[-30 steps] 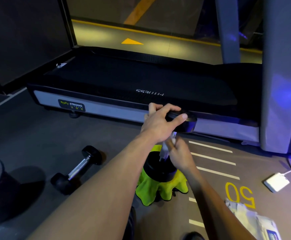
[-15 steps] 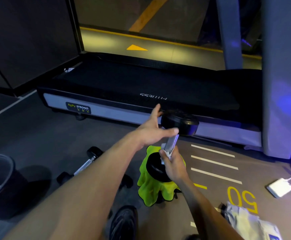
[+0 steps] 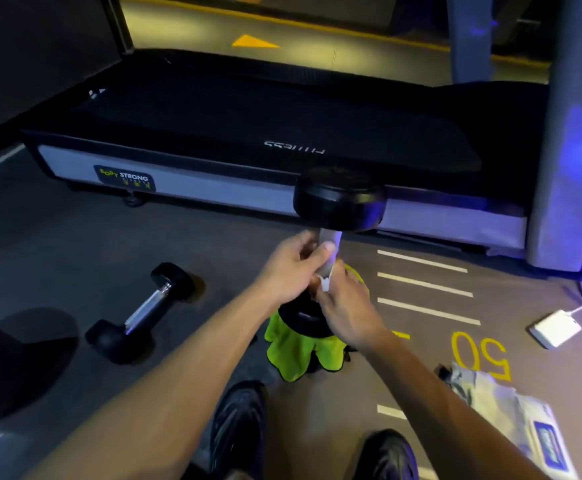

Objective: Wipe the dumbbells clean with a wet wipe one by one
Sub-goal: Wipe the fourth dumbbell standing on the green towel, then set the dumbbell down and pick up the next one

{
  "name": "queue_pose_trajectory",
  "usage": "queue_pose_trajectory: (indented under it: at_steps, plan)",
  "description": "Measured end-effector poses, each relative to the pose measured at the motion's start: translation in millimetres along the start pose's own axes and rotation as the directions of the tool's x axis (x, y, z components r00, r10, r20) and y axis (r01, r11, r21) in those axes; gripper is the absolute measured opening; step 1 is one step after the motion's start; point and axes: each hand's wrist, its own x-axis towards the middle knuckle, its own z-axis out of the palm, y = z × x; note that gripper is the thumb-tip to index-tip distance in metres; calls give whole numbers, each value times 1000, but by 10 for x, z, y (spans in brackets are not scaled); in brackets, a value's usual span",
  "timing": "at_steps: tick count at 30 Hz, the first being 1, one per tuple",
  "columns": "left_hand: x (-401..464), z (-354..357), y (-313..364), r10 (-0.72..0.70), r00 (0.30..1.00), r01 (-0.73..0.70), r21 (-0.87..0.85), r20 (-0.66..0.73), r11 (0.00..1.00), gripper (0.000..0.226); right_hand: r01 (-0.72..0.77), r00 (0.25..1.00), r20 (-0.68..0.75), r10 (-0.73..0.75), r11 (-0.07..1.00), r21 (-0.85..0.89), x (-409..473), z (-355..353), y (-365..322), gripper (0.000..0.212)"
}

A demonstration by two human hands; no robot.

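I'm seeing upright dumbbell (image 3: 339, 202) standing on green cloth (image 3: 300, 355); left hand (image 3: 291, 268) gripping its handle, right hand (image 3: 346, 306) pinching wet wipe (image 3: 324, 284) against it. Second dumbbell (image 3: 142, 311) lying nearby.

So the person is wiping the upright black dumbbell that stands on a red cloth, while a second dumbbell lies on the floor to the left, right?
Nearly. The head view shows the cloth under the upright black dumbbell is bright yellow-green, not red. The rest holds: both hands, left hand and right hand, are at its metal handle with a white wipe, and a second dumbbell lies left.
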Motion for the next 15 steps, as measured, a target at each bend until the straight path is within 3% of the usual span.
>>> queue_pose_trajectory:
  at_steps: [4,9,15]
  plan:
    - [-3,-14,-138,35,999,-37,-84,-29,996,27,92,994,57,-92,996,4,54,-31,131,45]
    - [-45,-21,-282,84,990,-103,-173,-116,979,16,243,967,84,-242,970,1,97,-80,221,50]
    - [-52,-52,-354,130,981,-166,-279,-144,946,22,306,938,125,-324,941,147,228,-131,245,42]
